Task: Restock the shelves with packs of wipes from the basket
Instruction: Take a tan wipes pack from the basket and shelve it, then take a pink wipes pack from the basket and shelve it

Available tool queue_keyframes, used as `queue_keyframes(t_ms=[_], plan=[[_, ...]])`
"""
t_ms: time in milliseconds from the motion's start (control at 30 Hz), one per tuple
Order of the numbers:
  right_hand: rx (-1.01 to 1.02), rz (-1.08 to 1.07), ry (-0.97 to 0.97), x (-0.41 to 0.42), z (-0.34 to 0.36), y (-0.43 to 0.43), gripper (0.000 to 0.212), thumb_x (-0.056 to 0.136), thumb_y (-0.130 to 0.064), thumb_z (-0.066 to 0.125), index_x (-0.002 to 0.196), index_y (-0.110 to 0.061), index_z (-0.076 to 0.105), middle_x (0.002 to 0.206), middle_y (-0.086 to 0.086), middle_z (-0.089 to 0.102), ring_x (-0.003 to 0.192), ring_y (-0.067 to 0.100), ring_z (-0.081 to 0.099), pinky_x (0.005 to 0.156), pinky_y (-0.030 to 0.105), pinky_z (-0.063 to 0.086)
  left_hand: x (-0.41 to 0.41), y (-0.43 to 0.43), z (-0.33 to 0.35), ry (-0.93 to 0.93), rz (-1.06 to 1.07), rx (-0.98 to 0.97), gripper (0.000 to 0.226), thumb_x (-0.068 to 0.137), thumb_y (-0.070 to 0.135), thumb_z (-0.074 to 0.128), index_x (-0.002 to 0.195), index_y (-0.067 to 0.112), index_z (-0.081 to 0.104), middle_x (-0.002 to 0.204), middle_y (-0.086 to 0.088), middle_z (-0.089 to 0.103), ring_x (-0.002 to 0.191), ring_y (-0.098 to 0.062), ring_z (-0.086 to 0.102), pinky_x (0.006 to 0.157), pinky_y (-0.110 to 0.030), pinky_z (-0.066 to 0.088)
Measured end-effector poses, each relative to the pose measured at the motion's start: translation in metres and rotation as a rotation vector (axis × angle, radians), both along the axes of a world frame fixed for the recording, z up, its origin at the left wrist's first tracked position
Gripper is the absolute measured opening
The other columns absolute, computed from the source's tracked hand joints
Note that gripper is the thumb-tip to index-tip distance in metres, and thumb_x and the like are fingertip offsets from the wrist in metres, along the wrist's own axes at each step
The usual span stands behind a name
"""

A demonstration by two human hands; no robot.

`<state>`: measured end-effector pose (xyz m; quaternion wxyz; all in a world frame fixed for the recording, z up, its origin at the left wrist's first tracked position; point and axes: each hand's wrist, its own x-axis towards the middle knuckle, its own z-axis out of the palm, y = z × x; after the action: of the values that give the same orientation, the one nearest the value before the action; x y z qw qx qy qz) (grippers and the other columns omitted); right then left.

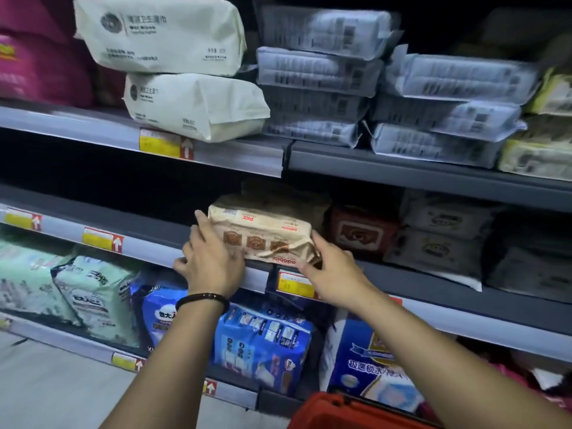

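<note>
A tan pack of wipes [263, 233] with brown square prints lies at the front edge of the middle shelf [148, 239], upside down to me. My left hand [207, 258] presses flat against its left end with straight fingers. My right hand [331, 270] touches its right end, fingers extended along the corner. Another tan pack sits just behind it. The red basket [346, 413] shows only its rim at the bottom of the view, below my right forearm.
The top shelf holds cream wipe packs [161, 35] and stacks of grey-white packs [322, 75]. A dark red pack [359, 233] and grey packs [439, 239] stand right of the tan pack. Blue packs [263, 342] and green packs [93, 298] fill the shelf below.
</note>
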<state>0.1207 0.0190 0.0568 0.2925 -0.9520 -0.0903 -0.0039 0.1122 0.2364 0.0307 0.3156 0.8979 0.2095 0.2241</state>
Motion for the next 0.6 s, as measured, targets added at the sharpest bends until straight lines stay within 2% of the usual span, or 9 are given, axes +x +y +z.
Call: queue_keyframes(t_ms=[100,167,233,300,400,500,600], plan=[[0.003,0.046,-0.076,-0.024,0.006,-0.024,0.066,0.098,-0.042,0.067,0.159,-0.033,0.041,0.15,0.005,0.054,0.141,0.031,0.044,0.117,0.046,0.038,-0.018,-0.017,0.005,-0.041,0.041,0.062,0.099,0.091,0.037,0.072,0.165,0.013,0.011,0.165,-0.026,0.022,0.144,-0.051,0.033,0.111,-0.066,0.029],[0.063,0.058,-0.141,-0.049,0.005,-0.047,0.052,0.097,-0.032,0.07,0.147,-0.027,0.056,0.139,0.005,0.062,0.132,0.025,0.055,0.111,0.037,0.044,-0.036,-0.035,0.014,-0.033,-0.019,0.14,0.086,0.088,0.036,0.074,0.159,0.015,0.028,0.162,-0.026,0.026,0.14,-0.051,0.035,0.109,-0.065,0.033],[0.114,0.065,-0.134,-0.077,-0.007,-0.076,0.032,0.096,-0.024,0.072,0.128,-0.025,0.069,0.12,0.0,0.07,0.113,0.015,0.065,0.098,0.027,0.05,-0.053,-0.059,0.022,0.046,-0.195,0.241,0.067,0.087,0.038,0.074,0.146,0.018,0.048,0.152,-0.023,0.04,0.134,-0.049,0.043,0.106,-0.063,0.038],[0.11,0.053,-0.075,-0.105,-0.027,-0.109,0.013,0.096,-0.021,0.073,0.108,-0.026,0.077,0.1,-0.009,0.074,0.09,0.006,0.067,0.082,0.02,0.05,-0.071,-0.086,0.028,0.168,-0.448,0.318,0.057,0.083,0.046,0.074,0.134,0.025,0.061,0.138,-0.015,0.058,0.127,-0.043,0.055,0.104,-0.056,0.048],[0.092,0.011,0.07,-0.142,-0.059,-0.159,0.005,0.095,-0.018,0.074,0.097,-0.021,0.078,0.083,-0.01,0.07,0.07,0.0,0.06,0.074,0.024,0.049,-0.101,-0.138,0.034,0.363,-0.828,0.412,0.048,0.086,0.048,0.077,0.129,0.028,0.068,0.125,-0.004,0.072,0.119,-0.027,0.065,0.098,-0.039,0.054],[-0.069,-0.036,0.321,-0.176,-0.101,-0.21,0.01,0.094,-0.026,0.075,0.1,-0.018,0.078,0.083,-0.006,0.071,0.072,0.006,0.061,0.071,0.025,0.05,-0.131,-0.189,0.03,0.567,-1.094,0.555,0.053,0.09,0.057,0.072,0.136,0.031,0.063,0.126,-0.001,0.07,0.118,-0.022,0.064,0.092,-0.03,0.05],[-0.283,-0.103,0.529,-0.211,-0.148,-0.255,0.022,0.09,-0.036,0.076,0.1,-0.017,0.077,0.1,0.004,0.079,0.095,0.02,0.073,0.073,0.025,0.047,-0.159,-0.222,0.006,0.75,-1.243,0.677,0.06,0.091,0.067,0.065,0.141,0.035,0.059,0.134,0.003,0.066,0.122,-0.021,0.062,0.098,-0.03,0.049]])
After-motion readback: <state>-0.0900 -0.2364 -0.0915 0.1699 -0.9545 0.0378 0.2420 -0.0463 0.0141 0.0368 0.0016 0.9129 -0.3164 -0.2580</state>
